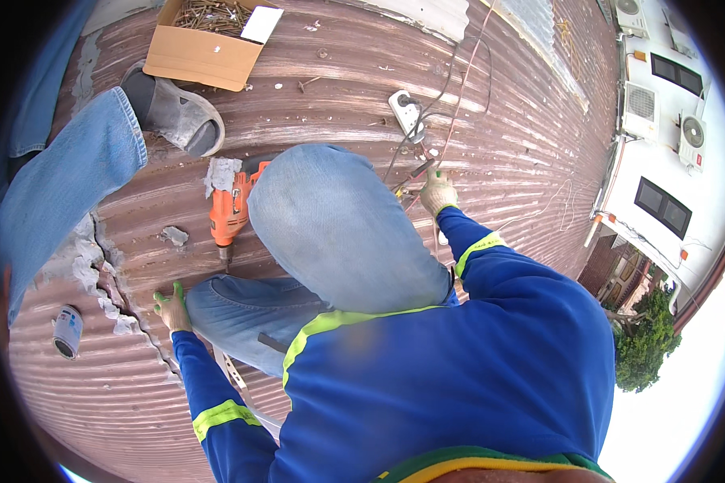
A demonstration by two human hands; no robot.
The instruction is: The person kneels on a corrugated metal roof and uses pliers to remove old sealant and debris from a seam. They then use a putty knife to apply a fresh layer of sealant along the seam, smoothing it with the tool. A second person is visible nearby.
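Observation:
My left hand [171, 308], in a pale glove with green fingertips, rests with fingers apart on the brown corrugated roof [141, 241], beside my bent knee. My gloved right hand [440, 191] is closed beside a short dark tool [419, 172] and some cords; what exactly it grips is too small to make out. An orange power drill [228, 213] lies between my hands, partly behind my raised knee [338, 217], with a grey scrap [220, 173] on its rear. A white power strip [404, 113] with a plug and cords lies beyond my right hand.
An open cardboard box of long screws [203, 56] stands at the top. Another person's jeans leg [72, 185] and grey shoe [187, 125] are at left, near a small can [68, 330] and a patched crack [123, 314]. A white wall [652, 177] with air-conditioner units is at right.

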